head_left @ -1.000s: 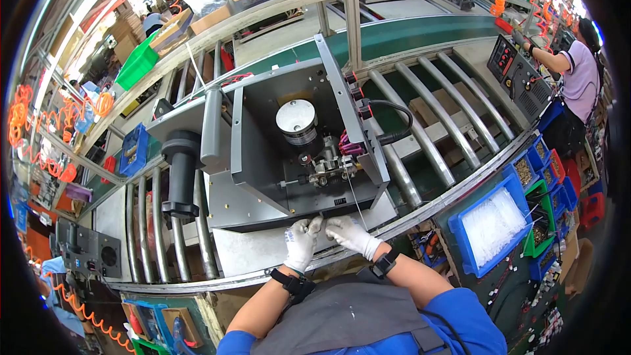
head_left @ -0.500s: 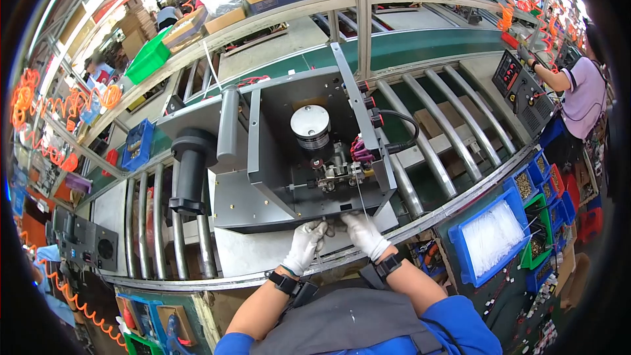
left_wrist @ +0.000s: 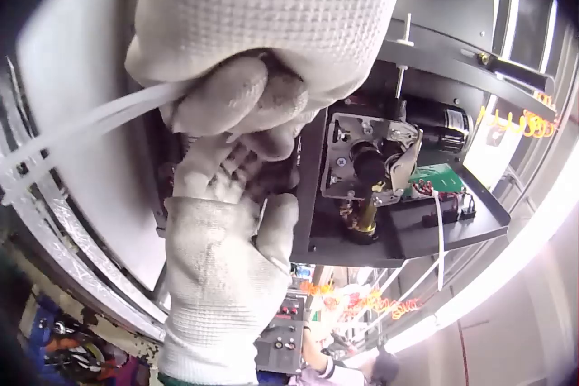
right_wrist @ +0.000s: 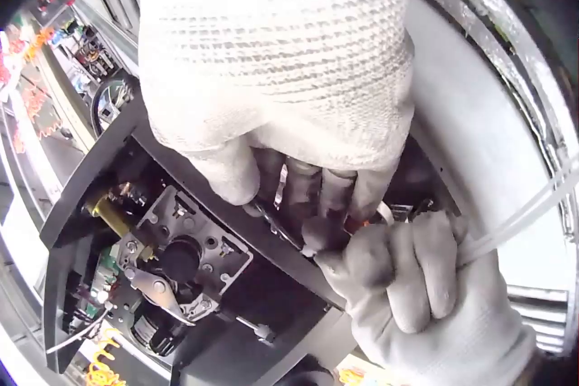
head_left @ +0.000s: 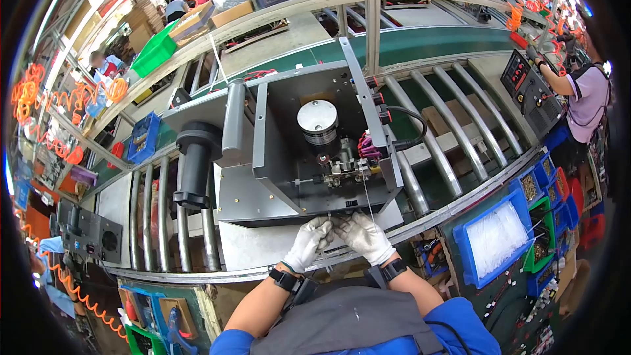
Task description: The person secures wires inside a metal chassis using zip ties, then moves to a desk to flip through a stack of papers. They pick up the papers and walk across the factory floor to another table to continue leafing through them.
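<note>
A dark grey open metal housing lies in front of me, with a silver-topped motor and a small metal drive mechanism inside. Both gloved hands meet at its near edge. My left hand curls its fingers round white cable ties, whose long tails stick out past the little-finger side. Right beside it, my right hand reaches its dark-stained fingertips in at the edge of the housing. Bits of wire show near those fingers; I cannot tell whether they grip anything.
Metal rollers run on both sides of the housing. At right stand a blue bin full of white cable ties and small parts trays. Another person works on a similar machine at far right. An upright post rises behind.
The head view has shifted, so the scene sits farther right and slightly lower. My right hand's fingers have moved in under the housing's near edge, closer to the left hand.
</note>
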### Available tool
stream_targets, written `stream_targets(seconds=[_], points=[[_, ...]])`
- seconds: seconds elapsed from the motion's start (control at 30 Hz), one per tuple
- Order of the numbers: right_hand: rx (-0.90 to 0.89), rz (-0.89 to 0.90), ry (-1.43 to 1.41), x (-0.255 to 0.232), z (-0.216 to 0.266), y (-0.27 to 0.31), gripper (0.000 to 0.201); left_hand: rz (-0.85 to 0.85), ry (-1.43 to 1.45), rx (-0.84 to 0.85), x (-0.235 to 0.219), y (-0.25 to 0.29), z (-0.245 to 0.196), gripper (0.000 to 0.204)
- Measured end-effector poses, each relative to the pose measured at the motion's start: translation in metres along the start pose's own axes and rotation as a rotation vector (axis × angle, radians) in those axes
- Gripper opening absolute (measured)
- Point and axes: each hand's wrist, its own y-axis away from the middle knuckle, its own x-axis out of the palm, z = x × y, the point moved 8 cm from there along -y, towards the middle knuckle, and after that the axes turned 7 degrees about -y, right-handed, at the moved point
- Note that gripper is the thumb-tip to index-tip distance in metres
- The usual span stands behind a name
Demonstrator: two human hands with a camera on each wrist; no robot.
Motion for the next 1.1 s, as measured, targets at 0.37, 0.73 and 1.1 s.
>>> stream_targets(seconds=[0.37, 0.73, 1.1], points=[[-0.308, -0.085, 0.257, -0.056, 0.026, -0.027, 0.031, -0.103, -0.893, 0.467, -0.073, -0.07, 0.031, 0.009], [-0.061, 0.002, -0.086, -0.026, 0.012, -0.022, 0.037, -0.071, -0.282, -0.012, -0.017, -0.01, 0.006, 0.016], [-0.018, -0.115, 0.373, 0.007, -0.005, -0.017, 0.019, -0.332, -0.209, 0.111, -0.077, 0.021, -0.016, 0.016]])
